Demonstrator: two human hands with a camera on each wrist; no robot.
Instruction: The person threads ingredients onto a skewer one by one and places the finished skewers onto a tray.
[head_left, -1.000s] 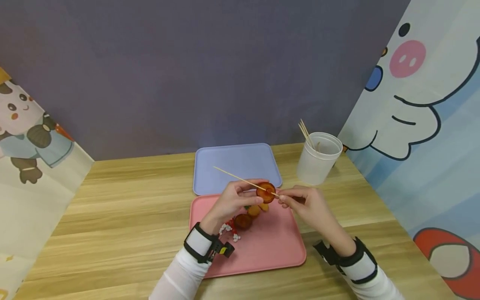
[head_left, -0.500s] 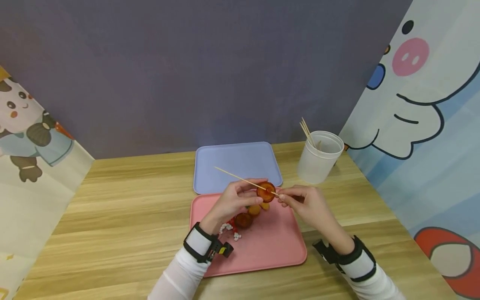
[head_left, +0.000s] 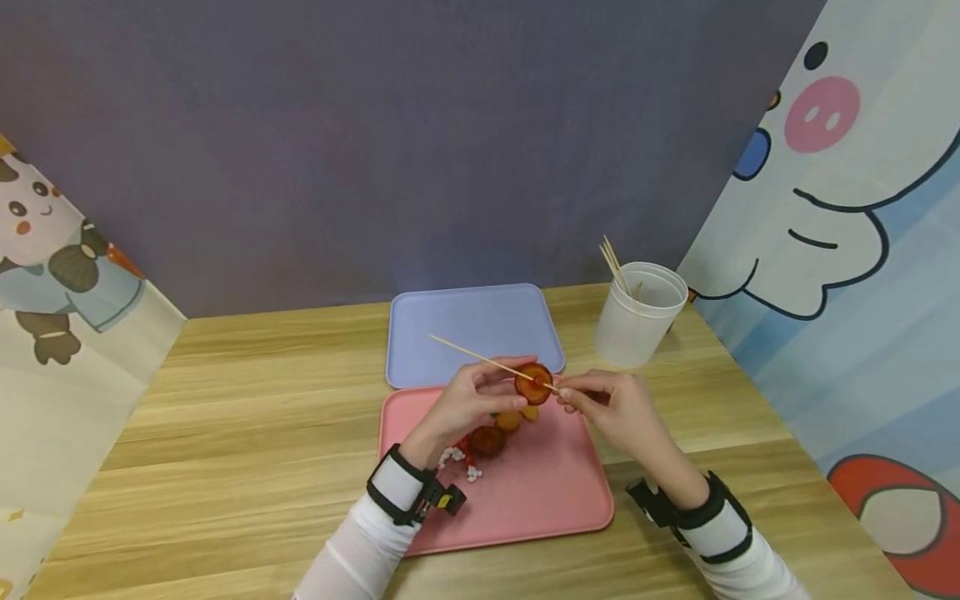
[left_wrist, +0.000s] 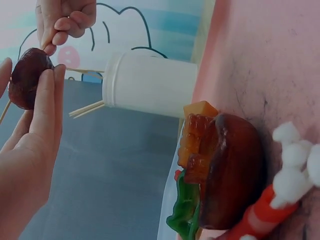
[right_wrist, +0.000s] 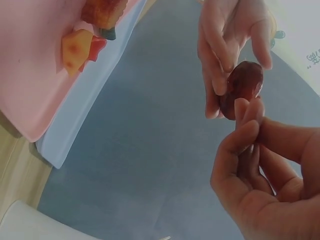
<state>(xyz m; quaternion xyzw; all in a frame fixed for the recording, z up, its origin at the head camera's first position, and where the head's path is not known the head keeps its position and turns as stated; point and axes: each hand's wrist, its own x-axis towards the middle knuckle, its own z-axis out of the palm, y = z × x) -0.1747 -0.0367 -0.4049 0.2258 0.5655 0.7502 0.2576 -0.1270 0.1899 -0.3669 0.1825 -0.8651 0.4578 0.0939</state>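
Note:
Between thumb and fingers, my left hand [head_left: 459,404] holds a glossy reddish-brown round food piece [head_left: 538,395], shaped like a mushroom cap with an orange face. A thin bamboo skewer [head_left: 468,352] crosses the middle of that face, its long pointed part reaching out to the upper left. At the skewer's other end, close beside the piece, my right hand [head_left: 613,407] pinches it with thumb and fingertips. The right wrist view shows the brown piece [right_wrist: 246,82] right at the right hand's fingertips. Both hands are above the far part of a pink tray [head_left: 540,492].
On the pink tray lie another brown cap-shaped piece [left_wrist: 235,170], orange pieces [head_left: 508,422], a green piece [left_wrist: 185,207] and a red piece with white knobs [head_left: 474,473]. A blue tray [head_left: 465,321] sits behind. At the right stands a white tub [head_left: 633,333] with several skewers [head_left: 611,258].

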